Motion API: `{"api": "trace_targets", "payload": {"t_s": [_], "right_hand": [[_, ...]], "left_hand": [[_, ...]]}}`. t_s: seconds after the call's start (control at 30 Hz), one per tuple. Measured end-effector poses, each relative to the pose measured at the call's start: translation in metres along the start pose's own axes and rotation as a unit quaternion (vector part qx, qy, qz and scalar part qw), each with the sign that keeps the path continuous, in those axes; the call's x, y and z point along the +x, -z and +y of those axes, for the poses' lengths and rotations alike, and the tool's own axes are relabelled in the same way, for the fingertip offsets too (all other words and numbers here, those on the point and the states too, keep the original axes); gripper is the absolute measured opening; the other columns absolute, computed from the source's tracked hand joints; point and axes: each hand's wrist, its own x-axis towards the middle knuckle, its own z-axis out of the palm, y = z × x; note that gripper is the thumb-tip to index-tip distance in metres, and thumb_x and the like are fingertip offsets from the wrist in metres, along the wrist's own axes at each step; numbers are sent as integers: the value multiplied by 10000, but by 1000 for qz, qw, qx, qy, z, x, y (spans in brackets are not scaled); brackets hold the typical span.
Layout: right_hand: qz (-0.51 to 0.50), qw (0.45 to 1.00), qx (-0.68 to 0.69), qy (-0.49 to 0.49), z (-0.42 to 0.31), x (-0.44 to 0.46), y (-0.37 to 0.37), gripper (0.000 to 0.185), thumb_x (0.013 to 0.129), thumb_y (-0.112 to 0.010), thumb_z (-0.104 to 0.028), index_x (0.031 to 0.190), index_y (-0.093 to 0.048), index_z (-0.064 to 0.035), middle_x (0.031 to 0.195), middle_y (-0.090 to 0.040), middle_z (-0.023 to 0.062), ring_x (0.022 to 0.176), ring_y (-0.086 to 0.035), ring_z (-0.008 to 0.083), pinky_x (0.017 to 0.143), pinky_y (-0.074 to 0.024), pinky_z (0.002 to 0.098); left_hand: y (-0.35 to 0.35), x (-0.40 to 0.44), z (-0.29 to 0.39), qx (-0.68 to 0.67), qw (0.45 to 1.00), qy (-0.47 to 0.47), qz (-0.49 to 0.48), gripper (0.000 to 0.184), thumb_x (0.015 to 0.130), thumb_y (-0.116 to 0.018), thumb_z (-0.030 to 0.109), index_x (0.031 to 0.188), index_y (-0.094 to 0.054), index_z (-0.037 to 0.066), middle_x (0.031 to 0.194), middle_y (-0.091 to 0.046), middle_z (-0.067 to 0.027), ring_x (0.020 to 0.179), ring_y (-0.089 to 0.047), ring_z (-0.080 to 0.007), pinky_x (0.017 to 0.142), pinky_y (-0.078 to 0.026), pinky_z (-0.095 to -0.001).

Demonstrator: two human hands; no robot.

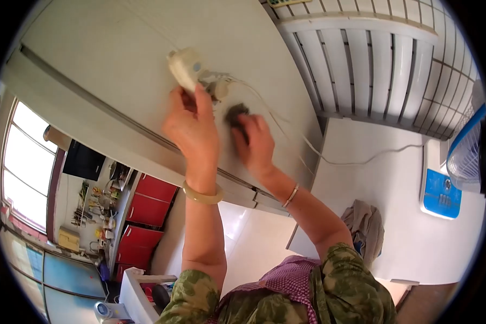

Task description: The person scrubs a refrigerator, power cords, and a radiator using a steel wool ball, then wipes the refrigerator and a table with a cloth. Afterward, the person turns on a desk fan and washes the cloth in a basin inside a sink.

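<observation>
Cream box (183,66), near end pinched by left hand (193,123), slants far-left to near-right, left of dark pad (236,114) pinched by right hand (255,143).

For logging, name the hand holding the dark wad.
The right hand, with the narrower bracelet, holds the dark wad; the left hand holds a cream device.

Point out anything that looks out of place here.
The grey-brown cloth lies crumpled on the white table, bunched rather than folded, perhaps dropped there. The pale cord also looks untidy, trailing loosely over the same table.
</observation>
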Motion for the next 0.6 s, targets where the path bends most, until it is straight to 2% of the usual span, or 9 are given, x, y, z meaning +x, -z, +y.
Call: {"api": "trace_targets", "payload": {"t_s": [0.1, 0.2, 0.3, 0.37, 0.4, 0.47, 0.5, 0.6], "right_hand": [[-50, 996, 68, 30, 0, -28, 10, 255, 790, -712, -48, 1025, -618, -35, 933, -588, 138, 829, -601, 301, 719, -494, 360], [7, 996, 80, -49, 23, -27, 16, 290, 790, -703, -26, 1067, -619, -38, 959, -596, 134, 847, -602, 287, 734, -494, 347], [117, 990, 63, -36, 25, 3, 23, 349, 782, -703, -7, 1119, -618, -37, 963, -602, 135, 854, -606, 280, 740, -493, 337], [122, 991, 56, 23, 22, 43, 20, 395, 781, -710, -13, 1162, -614, -51, 947, -605, 134, 850, -607, 292, 726, -493, 340], [61, 996, 57, 19, 14, 58, 18, 377, 789, -708, -43, 1154, -615, -56, 964, -599, 123, 871, -601, 294, 741, -493, 357], [-59, 997, 54, 11, -1, 77, 11, 347, 804, -705, -103, 1138, -617, -66, 998, -588, 102, 912, -589, 300, 772, -494, 392], [-55, 997, 50, 4, 1, 80, 6, 342, 799, -707, -103, 1127, -617, -66, 987, -579, 98, 900, -587, 297, 761, -492, 393], [-31, 999, 40, 1, 7, 82, -5, 320, 795, -709, -90, 1099, -615, -56, 951, -578, 101, 835, -593, 308, 720, -492, 386]], "left_hand": [[-2, -2, -3, 12, 999, -31, 26, 249, 939, -626, 203, 941, -649, -46, 616, -587, -23, 492, -507, -69, 452, -433, -231], [-3, -1, 2, 9, 999, -19, 29, 256, 929, -645, 215, 931, -652, -41, 614, -586, -20, 494, -506, -66, 444, -431, -231], [-3, 1, -5, 48, 997, -43, 41, 262, 915, -666, 226, 910, -656, -36, 612, -592, -24, 495, -510, -68, 442, -434, -229], [-3, 3, -10, 40, 997, -54, 49, 265, 905, -678, 233, 891, -655, -31, 618, -606, -27, 505, -523, -69, 441, -437, -225], [-3, 3, -11, 35, 996, -60, 51, 267, 901, -683, 236, 881, -655, -29, 621, -613, -29, 510, -530, -70, 441, -439, -223], [-1, 2, -4, 51, 997, -31, 46, 251, 859, -715, 202, 866, -638, -36, 678, -638, -71, 567, -580, -133, 532, -471, -272], [-2, 3, -1, 58, 997, -15, 43, 248, 838, -731, 186, 858, -629, -39, 707, -650, -92, 595, -605, -165, 578, -488, -297], [-3, 5, 4, 95, 993, -35, 54, 262, 809, -752, 192, 838, -621, -33, 701, -654, -99, 588, -610, -183, 573, -491, -307]]}}
